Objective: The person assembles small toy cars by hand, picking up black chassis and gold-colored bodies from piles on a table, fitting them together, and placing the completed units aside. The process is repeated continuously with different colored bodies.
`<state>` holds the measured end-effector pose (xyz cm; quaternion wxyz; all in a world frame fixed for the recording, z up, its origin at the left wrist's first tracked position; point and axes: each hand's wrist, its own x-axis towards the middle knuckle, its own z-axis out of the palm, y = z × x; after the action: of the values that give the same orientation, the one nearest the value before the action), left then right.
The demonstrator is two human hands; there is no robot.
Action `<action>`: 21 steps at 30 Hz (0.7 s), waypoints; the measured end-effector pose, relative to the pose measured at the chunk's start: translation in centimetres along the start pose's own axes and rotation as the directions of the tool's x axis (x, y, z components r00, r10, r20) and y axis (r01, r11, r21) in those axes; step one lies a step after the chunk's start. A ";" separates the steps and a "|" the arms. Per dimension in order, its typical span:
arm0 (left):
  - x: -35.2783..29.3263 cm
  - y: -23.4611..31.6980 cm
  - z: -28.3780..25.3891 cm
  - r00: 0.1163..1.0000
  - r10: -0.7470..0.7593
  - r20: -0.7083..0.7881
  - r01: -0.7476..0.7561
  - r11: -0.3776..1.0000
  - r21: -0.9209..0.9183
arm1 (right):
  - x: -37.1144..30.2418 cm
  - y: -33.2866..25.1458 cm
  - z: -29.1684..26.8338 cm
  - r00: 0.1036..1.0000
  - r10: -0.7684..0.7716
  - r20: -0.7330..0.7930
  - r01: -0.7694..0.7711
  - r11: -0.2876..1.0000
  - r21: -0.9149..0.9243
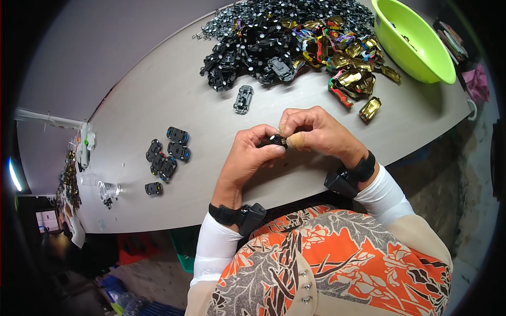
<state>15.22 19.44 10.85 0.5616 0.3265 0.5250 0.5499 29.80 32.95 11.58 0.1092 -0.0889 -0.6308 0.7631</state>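
Observation:
Over the near part of the table, my left hand (247, 152) pinches a small black toy car part (277, 140) between thumb and fingers. A white disc shows on its side. My right hand (324, 134) meets it from the other side, its fingertips closed against the same part; a tan wrap covers one fingertip. Fingers hide most of the part. Just beyond lies a single grey toy car chassis (243, 99). To the right, a gold toy car body shell (370, 109) rests apart from the heap. Several black toy cars (167, 168) are grouped to the left.
Heaped at the far side are black chassis parts (253, 50), small grey parts (221, 23) and gold and coloured shells (350, 50). A lime-green basin (440, 71) stands far right. Clear plastic cups (109, 190) sit at the left; another person's sleeve (77, 231) shows beyond.

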 end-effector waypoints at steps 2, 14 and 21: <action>-0.1 -0.1 0.0 1.000 -0.002 0.006 0.002 1.000 0.004 | 0.1 0.1 0.0 1.000 0.026 0.005 -0.026 0.998 -0.058; 0.0 -1.0 0.4 0.998 -0.005 -0.066 0.017 0.985 0.174 | 0.5 2.1 0.7 0.989 -0.076 -0.125 0.015 0.902 -0.431; -0.5 -1.8 0.2 0.991 0.095 -0.096 -0.052 0.925 0.377 | 0.4 2.2 1.7 0.987 -0.098 -0.131 0.013 0.844 -0.536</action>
<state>15.95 18.70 9.35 0.4378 0.4151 0.6382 0.4783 28.84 31.03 9.74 0.1502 -0.1557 -0.8097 0.5455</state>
